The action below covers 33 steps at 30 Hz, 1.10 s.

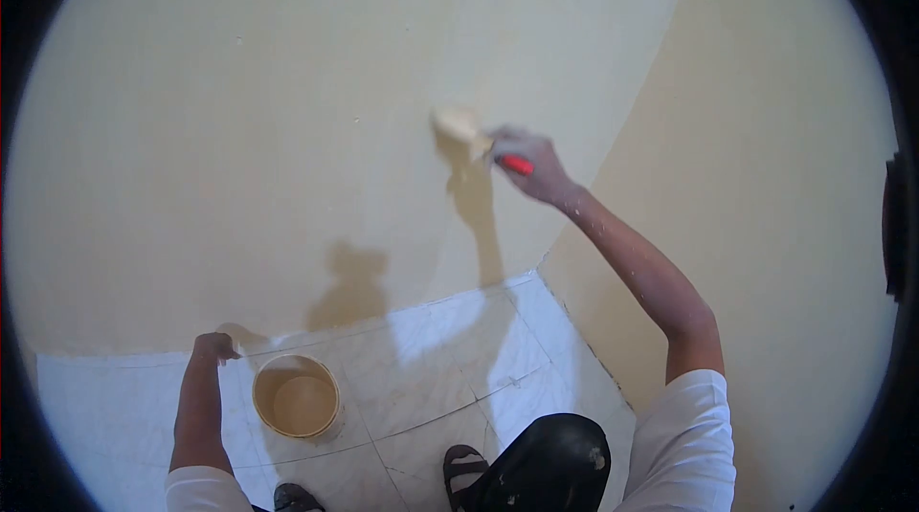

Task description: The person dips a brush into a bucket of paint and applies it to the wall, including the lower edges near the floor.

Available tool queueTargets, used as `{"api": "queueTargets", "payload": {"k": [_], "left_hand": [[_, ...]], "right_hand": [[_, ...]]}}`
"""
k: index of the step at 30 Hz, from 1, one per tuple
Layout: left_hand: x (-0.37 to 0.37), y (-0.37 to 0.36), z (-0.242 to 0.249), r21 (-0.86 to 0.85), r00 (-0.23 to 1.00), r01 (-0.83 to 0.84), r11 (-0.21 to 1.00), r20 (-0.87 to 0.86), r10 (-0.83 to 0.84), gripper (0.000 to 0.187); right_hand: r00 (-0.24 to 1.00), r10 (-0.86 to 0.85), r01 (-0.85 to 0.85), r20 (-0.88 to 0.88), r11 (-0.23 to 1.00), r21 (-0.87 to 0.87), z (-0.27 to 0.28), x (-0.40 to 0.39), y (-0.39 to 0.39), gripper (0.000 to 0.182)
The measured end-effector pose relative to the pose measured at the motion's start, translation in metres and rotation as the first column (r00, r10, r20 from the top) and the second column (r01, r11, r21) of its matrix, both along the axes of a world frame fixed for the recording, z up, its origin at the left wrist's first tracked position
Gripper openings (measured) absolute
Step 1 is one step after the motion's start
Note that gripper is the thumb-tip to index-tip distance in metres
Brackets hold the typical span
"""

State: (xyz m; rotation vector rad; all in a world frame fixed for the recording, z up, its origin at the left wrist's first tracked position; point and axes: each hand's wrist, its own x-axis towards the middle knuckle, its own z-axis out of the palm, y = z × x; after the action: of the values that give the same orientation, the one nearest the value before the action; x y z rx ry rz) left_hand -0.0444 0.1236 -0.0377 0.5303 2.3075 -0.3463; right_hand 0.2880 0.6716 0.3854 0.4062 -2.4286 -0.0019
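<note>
My right hand (531,164) is closed around the red handle of a paintbrush (457,123), held up at the wall. The brush's cream-coloured head is blurred and appears to be against the wall (239,167), its shadow just below. Low at the left, my left hand (218,346) hangs beside the base of the wall, fingers loosely bent with nothing visible in them. A round bucket (297,358) stands on the floor just right of that hand, with beige paint (304,406) inside.
White tiles (421,431) cover the floor, with dark joints between some. On the right, a yellowish side wall (747,225) meets the painted wall at a corner. My sandalled feet (463,469) and a dark-clothed knee (550,459) are close behind the bucket. A dark object (894,225) shows at the right edge.
</note>
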Motion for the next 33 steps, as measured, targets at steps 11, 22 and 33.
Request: {"api": "queueTargets", "payload": {"k": [11, 22, 33], "left_hand": [[0.004, 0.001, -0.014, 0.0, 0.998, 0.006, 1.0, -0.07, -0.006, 0.043], [0.002, 0.004, -0.049, -0.027, 0.998, 0.07, 0.997, 0.007, -0.069, 0.042], [0.017, 0.019, -0.002, -0.053, 0.995, 0.057, 0.997, -0.075, -0.061, 0.043]], "right_hand": [[0.953, 0.097, -0.069, -0.287, 0.992, 0.108, 0.162, -0.012, 0.016, 0.014], [0.774, 0.049, 0.044, -0.632, 0.99, 0.132, 0.224, -0.021, 0.014, 0.012], [1.0, 0.015, -0.013, -0.019, 0.997, 0.071, -0.064, -0.005, -0.003, 0.014]]}}
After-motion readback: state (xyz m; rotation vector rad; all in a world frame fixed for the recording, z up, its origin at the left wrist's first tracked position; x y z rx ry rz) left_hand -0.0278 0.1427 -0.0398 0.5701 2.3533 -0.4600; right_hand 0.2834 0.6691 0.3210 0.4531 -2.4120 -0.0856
